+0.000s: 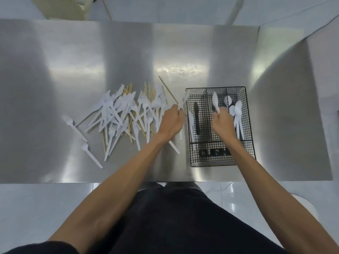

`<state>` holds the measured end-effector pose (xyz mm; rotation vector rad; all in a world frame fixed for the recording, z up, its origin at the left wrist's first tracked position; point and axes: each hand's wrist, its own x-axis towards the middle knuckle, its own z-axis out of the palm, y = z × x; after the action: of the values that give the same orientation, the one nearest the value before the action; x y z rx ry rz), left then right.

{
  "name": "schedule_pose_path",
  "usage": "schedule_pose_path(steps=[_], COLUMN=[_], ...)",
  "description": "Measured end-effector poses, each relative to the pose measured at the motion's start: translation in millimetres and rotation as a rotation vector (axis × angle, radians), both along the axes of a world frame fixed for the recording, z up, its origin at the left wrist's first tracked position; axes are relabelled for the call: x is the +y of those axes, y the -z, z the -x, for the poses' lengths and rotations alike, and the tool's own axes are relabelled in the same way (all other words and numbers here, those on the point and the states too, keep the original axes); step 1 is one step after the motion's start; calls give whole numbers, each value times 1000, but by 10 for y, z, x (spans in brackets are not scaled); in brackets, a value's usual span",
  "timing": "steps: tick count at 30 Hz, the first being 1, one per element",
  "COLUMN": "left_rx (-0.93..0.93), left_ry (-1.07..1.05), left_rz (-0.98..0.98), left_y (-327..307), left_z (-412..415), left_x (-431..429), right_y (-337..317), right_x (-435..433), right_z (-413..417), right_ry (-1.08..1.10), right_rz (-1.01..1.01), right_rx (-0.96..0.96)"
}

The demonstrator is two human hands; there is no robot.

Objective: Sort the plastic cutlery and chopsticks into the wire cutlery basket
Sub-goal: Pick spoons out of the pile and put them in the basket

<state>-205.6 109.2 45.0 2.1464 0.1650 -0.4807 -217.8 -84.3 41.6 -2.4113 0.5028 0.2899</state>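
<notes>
A black wire cutlery basket (pixel 245 125) stands on the steel table at the right. White spoons (pixel 237 110) lie in its right compartment, and a white knife (pixel 190 123) and a dark piece lie in its left one. My right hand (pixel 222 123) is over the basket's middle, shut on a white plastic spoon (pixel 215 101) that points away from me. My left hand (pixel 171 123), just left of the basket, grips a wooden chopstick (pixel 167 90) and a white plastic utensil (pixel 184 100) together. A tangled pile of white cutlery and chopsticks (pixel 124 114) lies to the left.
A few loose forks (pixel 91 154) lie apart at the pile's near left. The table's front edge (pixel 110 182) runs close to my body. A wall and a thin stick (pixel 107 9) stand behind the table's far edge.
</notes>
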Motion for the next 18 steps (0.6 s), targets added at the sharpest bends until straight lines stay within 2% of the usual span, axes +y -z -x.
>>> schedule_pose_path(steps=[4, 7, 10, 18], left_rx=[-14, -19, -13, 25], left_ry=[94, 81, 84, 107], left_rz=[-14, -5, 21, 55], left_y=[62, 108, 99, 239], left_z=[-33, -61, -84, -141], left_x=[-431, -690, -909, -1331], right_y=[23, 114, 190, 284], right_x=[-406, -634, -766, -891], right_z=[36, 66, 79, 77], right_ry=[59, 90, 126, 83], right_rz=[15, -14, 55, 76], right_rx=[6, 4, 45, 57])
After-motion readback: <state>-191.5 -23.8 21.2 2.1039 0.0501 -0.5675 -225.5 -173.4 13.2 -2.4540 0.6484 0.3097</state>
